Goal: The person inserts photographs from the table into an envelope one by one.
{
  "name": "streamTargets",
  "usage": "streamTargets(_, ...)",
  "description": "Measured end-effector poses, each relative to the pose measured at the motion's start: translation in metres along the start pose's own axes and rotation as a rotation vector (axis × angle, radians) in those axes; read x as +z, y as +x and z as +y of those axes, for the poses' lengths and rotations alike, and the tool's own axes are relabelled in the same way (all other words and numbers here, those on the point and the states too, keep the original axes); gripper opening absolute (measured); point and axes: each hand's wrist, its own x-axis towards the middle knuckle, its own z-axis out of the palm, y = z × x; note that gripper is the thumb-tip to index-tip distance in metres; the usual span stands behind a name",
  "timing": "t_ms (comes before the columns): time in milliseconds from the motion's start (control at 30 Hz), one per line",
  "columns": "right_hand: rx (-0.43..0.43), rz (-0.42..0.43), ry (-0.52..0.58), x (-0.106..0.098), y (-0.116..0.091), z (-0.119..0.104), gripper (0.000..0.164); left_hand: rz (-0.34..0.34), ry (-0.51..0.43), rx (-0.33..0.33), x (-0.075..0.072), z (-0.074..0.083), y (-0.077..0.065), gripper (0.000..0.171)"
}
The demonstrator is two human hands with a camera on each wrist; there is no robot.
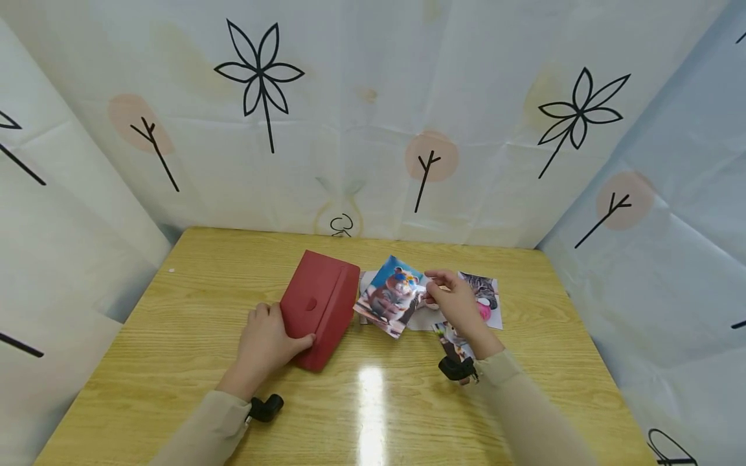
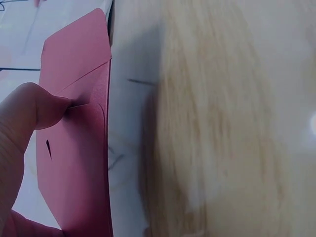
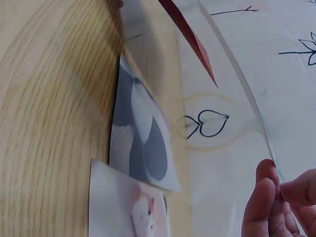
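My left hand (image 1: 271, 340) grips a red paper envelope (image 1: 311, 291), tilted up off the table, its flap unfolded toward the right. In the left wrist view the thumb (image 2: 42, 103) presses at the edge of the envelope's pocket (image 2: 81, 148). My right hand (image 1: 457, 304) pinches one edge of a glossy photo card (image 1: 390, 298) showing a furry animal in sunglasses against blue. The right wrist view shows this card (image 3: 247, 94) nearly edge-on and slightly bowed between thumb and fingers. It is held just right of the envelope; whether they touch I cannot tell.
Other photo cards lie on the wooden table (image 1: 192, 323), one with a cat and pink ball (image 1: 492, 317). Another card (image 1: 449, 340) lies partly under my right wrist. Several are partly hidden behind the raised card. A patterned cloth (image 1: 361, 116) hangs behind.
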Motion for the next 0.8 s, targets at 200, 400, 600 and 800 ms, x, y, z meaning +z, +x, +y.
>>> streamTargets(200,-0.02,0.042,0.038,0.011,0.003,-0.005,0.029,0.013,0.009,0.017,0.005,0.002,0.0,0.1)
streamTargets(400,-0.037,0.039,0.068,0.022,0.004,-0.006,0.027,0.045,0.028,0.031,0.007,0.006,-0.001,0.1)
streamTargets(600,-0.037,0.033,0.048,0.037,0.005,-0.004,0.025,0.096,0.079,0.075,0.008,0.013,-0.002,0.099)
streamTargets(800,-0.021,0.011,0.041,0.051,0.003,-0.005,0.025,0.098,0.078,0.082,0.006,0.02,-0.002,0.095)
